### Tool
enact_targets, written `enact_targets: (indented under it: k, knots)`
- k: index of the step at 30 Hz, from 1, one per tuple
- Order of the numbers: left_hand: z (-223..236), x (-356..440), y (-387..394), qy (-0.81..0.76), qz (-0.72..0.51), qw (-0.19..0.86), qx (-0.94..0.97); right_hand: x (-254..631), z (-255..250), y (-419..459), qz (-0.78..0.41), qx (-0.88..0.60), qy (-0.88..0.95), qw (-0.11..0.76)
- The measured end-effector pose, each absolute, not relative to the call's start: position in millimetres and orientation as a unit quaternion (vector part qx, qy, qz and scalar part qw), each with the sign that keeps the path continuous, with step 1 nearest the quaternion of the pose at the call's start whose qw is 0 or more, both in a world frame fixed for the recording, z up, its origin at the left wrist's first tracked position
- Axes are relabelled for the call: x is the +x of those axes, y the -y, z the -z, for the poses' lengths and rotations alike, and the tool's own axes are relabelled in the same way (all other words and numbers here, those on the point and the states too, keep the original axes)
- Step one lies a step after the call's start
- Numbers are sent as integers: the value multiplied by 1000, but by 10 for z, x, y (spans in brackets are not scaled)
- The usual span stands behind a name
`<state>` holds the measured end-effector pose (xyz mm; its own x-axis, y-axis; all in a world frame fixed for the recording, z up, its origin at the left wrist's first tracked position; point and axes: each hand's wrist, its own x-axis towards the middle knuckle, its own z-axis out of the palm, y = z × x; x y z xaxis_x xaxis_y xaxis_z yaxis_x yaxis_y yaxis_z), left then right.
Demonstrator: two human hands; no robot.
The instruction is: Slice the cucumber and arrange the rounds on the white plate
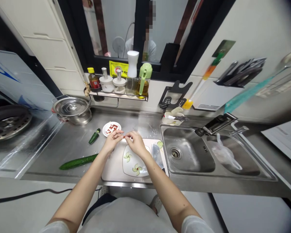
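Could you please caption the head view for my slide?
Left hand and right hand meet at a red bit near a plate of cucumber slices and a dish of red pieces.

A small red piece (124, 137) is pinched at the fingertips of the right hand (135, 142), and the left hand (113, 141) is held close beside it. Below, a white plate (128, 166) is set on a cutting board (113, 165), and 2 pinwheels of green-edged slices (137, 169) are borne on it. Red bits (112, 128) are carried by a round dish (104, 130) beyond the left hand. A knife (157, 155) is partly covered by the right arm. To the left, a cucumber (79, 161) is seen on the counter (48, 158).
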<state>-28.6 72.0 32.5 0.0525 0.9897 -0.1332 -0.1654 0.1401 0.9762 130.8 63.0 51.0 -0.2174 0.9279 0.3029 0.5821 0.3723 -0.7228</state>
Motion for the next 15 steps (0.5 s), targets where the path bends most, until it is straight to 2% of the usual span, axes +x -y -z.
enact_targets:
  k: [15]
  knots:
    - [-55,-265,-785,-494,-494,617,362,1186,-388,-781,-311,-550,678,375]
